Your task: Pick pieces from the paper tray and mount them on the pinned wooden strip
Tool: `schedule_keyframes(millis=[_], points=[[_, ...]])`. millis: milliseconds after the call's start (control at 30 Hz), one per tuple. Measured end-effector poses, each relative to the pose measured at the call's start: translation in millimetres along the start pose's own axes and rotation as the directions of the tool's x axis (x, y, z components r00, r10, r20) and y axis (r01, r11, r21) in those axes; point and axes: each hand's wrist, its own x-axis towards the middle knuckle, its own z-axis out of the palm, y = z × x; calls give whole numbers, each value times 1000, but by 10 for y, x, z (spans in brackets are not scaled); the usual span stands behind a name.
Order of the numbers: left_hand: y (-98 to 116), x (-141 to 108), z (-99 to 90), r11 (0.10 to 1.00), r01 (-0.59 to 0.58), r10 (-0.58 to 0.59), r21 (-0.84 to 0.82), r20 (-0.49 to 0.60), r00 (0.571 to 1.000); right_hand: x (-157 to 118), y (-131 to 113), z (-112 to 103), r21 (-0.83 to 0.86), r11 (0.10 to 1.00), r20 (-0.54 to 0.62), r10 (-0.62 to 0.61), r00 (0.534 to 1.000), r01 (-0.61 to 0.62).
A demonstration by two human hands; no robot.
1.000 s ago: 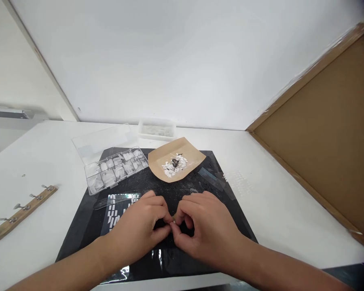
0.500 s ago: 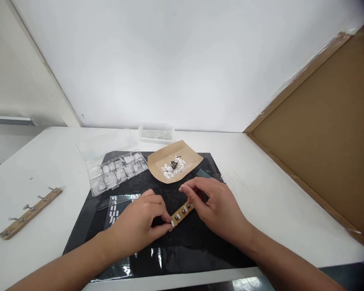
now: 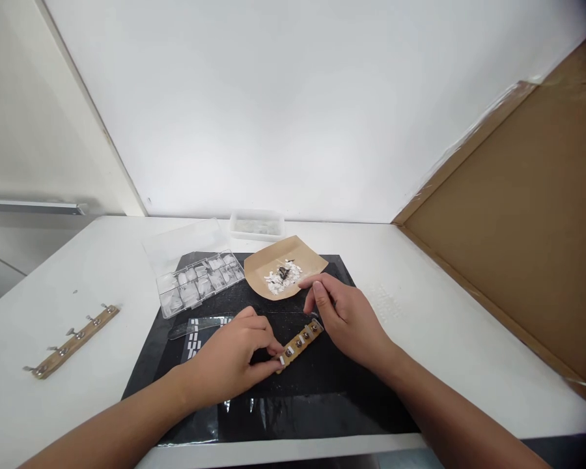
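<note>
A short wooden strip (image 3: 300, 343) with metal studs and small white pieces lies slanted on the black mat (image 3: 317, 410). My left hand (image 3: 239, 355) pinches its lower left end between thumb and fingers. Just above the strip's upper right end is my right hand (image 3: 344, 316), its thumb and index finger pressed together; anything between them is too small to make out. Beyond that hand sits a brown paper tray (image 3: 258, 264) holding white flakes and dark bits.
A clear divided box (image 3: 190, 286) of white pieces stands at the back left, with a translucent tub (image 3: 257, 225) behind. Another wooden strip (image 3: 75, 342) with metal clips lies far left. A sheet with white rectangles (image 3: 193, 342) is beside my left forearm. Cardboard (image 3: 508, 228) stands right.
My right hand has lifted away from the strip toward the paper tray, uncovering the strip's upper right end. My left hand keeps its hold. The whole view has shifted slightly.
</note>
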Motion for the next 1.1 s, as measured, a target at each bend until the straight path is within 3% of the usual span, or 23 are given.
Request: schedule_keyframes(millis=[533, 867, 1100], points=[[-32, 1, -4, 998, -62, 62, 12, -5, 998, 72, 139, -32, 29, 999, -83, 19, 996, -17], [-46, 10, 2, 996, -83, 84, 13, -75, 994, 89, 143, 24, 58, 998, -53, 37, 998, -34], [-105, 16, -16, 978, -192, 198, 77, -90, 976, 79, 125, 11, 56, 998, -62, 33, 998, -29]])
